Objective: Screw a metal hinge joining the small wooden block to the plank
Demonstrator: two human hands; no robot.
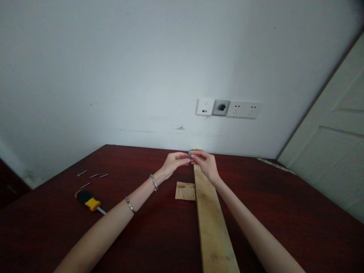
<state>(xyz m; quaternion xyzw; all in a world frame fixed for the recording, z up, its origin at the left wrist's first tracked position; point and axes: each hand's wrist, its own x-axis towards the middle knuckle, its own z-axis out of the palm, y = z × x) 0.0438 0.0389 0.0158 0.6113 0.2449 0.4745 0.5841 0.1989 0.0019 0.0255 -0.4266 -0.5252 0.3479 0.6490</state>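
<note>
Between the fingertips of both hands is a small grey metal piece point(190, 154), too small to name exactly. My left hand point(174, 163) pinches it from the left, and my right hand point(206, 163) pinches it from the right. Both are raised over the far part of a long wooden plank point(213, 216), which runs away from me along the table. A short square wooden piece point(184, 190) lies against the plank's left side. My right hand and wrist hide part of the plank.
A yellow and black screwdriver point(90, 202) lies on the dark red table point(150, 231) at left, its shaft tip behind my left forearm. Several screws or nails point(93, 176) lie beyond it. Wall sockets point(243, 109) and a white door point(335, 140) stand behind.
</note>
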